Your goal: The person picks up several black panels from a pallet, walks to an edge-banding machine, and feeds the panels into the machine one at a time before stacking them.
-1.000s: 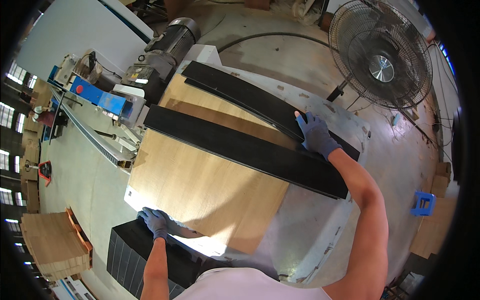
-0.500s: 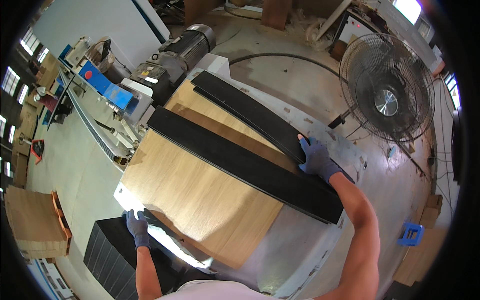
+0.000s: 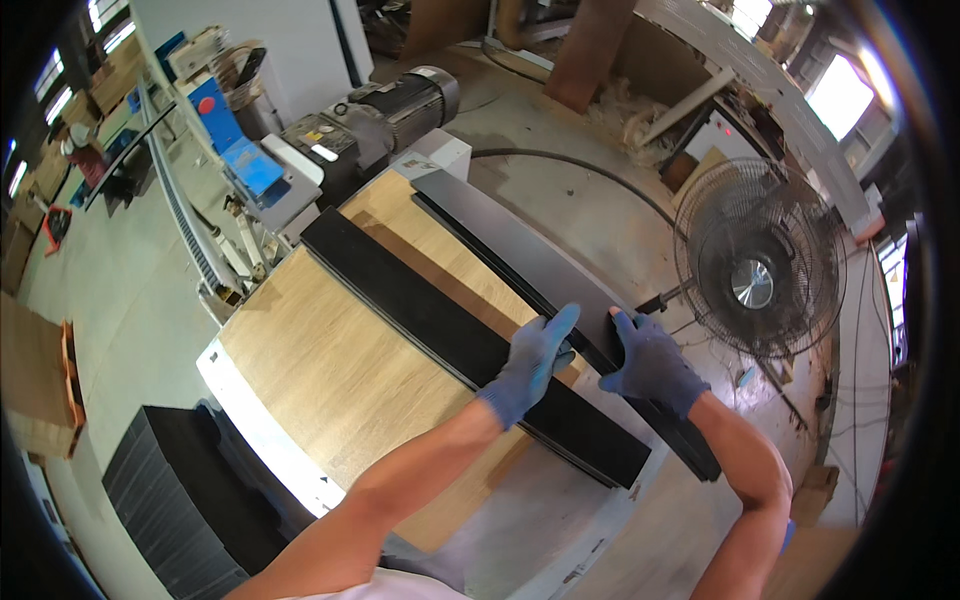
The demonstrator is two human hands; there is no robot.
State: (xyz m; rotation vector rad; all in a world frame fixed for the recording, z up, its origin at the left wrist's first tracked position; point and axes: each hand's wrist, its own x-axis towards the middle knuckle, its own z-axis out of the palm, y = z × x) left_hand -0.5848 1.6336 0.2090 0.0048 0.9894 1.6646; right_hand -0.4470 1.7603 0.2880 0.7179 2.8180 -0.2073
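Black laminate strips lie on a pale wood-grain worktable, seen from the head camera. Two long strips run diagonally from upper left to lower right. The near black strip rests flat across the tabletop; the far black strip lies along the table's right edge, close beside the first and roughly parallel to it.

The left hand, in a blue-grey glove, lies flat and open, fingers extended, pressing on the near strip toward its lower end. The right hand, likewise gloved, is curled over the edge of the far strip, with fingers wrapped down around it, gripping it.

The step in hand appears to be one of aligning or separating the two strips: one hand steadies the near piece while the other takes hold of the far one. The next move would likely call for a firm hold along the thin edge of the far strip and a level lift or slide, since a long, narrow piece may flex or swing at its free end.

Beyond the table stand a grey electric motor with blue machine parts, a pedestal fan on the concrete floor, and a stack of dark panels at lower left.
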